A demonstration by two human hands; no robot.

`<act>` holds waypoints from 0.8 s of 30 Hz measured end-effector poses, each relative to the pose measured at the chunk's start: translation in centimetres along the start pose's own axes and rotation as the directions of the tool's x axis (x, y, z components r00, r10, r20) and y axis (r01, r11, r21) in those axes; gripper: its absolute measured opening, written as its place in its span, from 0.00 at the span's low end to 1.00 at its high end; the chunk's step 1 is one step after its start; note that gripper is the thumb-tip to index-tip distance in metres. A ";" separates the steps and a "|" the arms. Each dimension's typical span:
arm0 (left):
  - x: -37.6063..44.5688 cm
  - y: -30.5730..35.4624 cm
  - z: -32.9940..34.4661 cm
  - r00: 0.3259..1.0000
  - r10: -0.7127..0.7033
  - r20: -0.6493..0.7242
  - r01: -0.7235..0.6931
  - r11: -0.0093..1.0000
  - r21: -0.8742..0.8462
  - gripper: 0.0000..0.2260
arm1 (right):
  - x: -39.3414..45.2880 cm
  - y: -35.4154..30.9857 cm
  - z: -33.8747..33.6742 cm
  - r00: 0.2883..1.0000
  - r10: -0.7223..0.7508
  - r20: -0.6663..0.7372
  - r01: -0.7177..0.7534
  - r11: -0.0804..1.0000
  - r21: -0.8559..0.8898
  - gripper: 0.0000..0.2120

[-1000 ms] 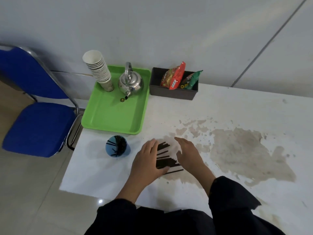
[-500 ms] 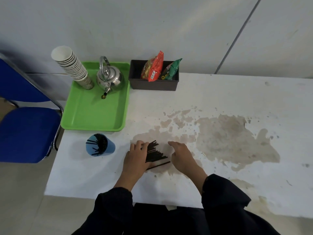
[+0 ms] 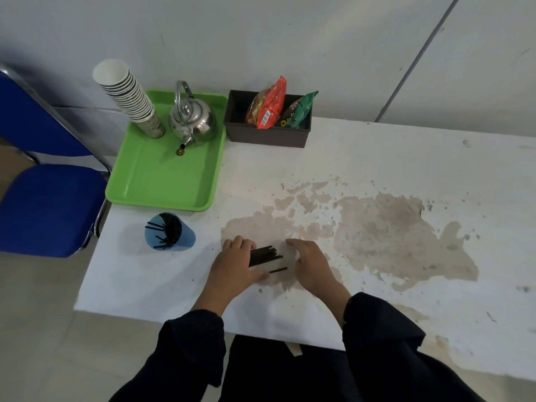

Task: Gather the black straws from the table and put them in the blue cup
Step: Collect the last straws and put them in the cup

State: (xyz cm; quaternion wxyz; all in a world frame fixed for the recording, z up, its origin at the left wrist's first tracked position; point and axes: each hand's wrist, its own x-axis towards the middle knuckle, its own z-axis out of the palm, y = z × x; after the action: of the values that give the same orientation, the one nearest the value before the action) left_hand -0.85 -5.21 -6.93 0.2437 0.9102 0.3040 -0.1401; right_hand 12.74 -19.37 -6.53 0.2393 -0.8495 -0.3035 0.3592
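Black straws (image 3: 265, 254) lie in a loose bundle on the white tabletop (image 3: 377, 158), near its front edge, at the left fringe of a large brown stain (image 3: 385, 227). One straw (image 3: 278, 270) lies just apart, nearer the person. Left hand (image 3: 233, 268) lies flat, palm down, fingers spread, covering the bundle's left ends. Right hand (image 3: 310, 264) sits just right of the bundle, fingers loosely open, gripping nothing; whether it touches the straws, cannot tell. Both sleeves black. Blue cup (image 3: 170, 232) stands to the left of the hands, apart from them, already holding several black straws. Behind it, a green tray (image 3: 162, 181) carries a stack of paper cups (image 3: 127, 94) and a metal kettle (image 3: 193, 118). Dark box (image 3: 266, 134) with snack packets beside the tray. Blue chair (image 3: 43, 204) at far left.
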 end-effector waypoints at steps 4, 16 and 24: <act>-0.2 0.5 0.7 0.999 -0.002 0.034 0.000 0.998 0.062 0.31 | 0.0 0.2 0.0 1.000 0.003 0.025 -0.003 1.000 0.002 0.27; 1.3 0.0 2.5 0.994 -0.008 0.108 -0.016 0.976 0.219 0.19 | -0.1 0.9 -0.7 0.997 -0.053 0.049 0.053 0.999 0.001 0.27; 0.5 0.1 2.9 0.993 0.081 0.085 -0.112 0.872 0.476 0.12 | -0.3 1.2 -1.3 0.996 -0.033 0.087 0.031 0.999 0.022 0.25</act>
State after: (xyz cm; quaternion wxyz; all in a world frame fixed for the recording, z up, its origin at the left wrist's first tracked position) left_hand -0.70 -6.59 -9.52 0.0266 0.9514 0.2061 -0.2271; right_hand 13.95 -20.63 -6.37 0.2404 -0.8255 -0.3236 0.3951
